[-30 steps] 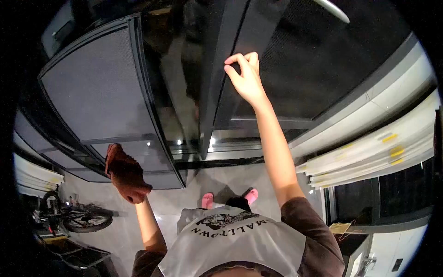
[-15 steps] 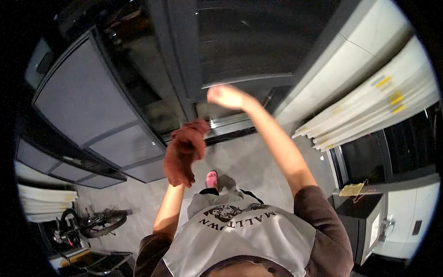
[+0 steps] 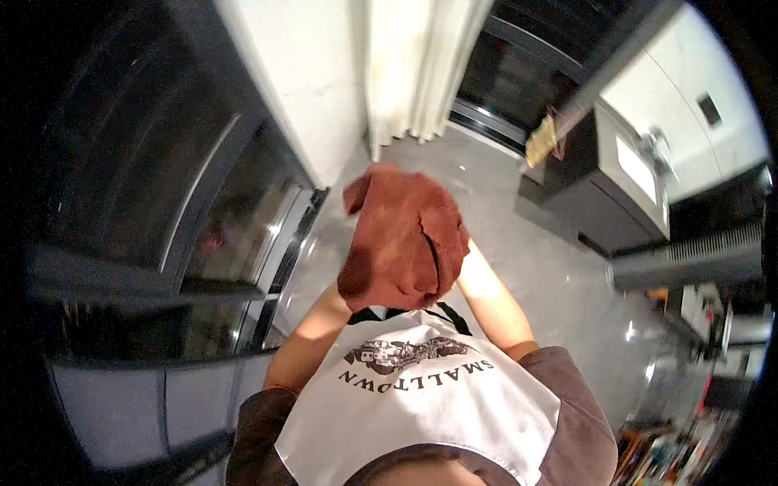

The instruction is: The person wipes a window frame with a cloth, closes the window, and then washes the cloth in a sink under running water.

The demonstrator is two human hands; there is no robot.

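Out to the right of the brown cloth, you have the widest stretch of grey floor, with a narrower band of it running between the cloth and the wall ahead. To the cloth's left stand your dark glass doors, and their shiny bottom track marks the near limit of the floor on that side. Beyond the cloth, you face the pale wall, and the white curtain hangs down to its ragged lower hem. Farther right of the cloth sits your dark cabinet, its corner pointing towards the floor, with a tap at the basin on top.

Just behind the cloth, on your body's side, your white apron spreads across your front. You have the cloth itself bunched up ahead of your chest, one flap lifting at its far left edge. Your left forearm and right forearm run in under its near edge from either side. It covers your left hand and right hand, so I cannot tell how your fingers grip it. Smallest, a yellow piece hangs by the cabinet's corner, right of the cloth.
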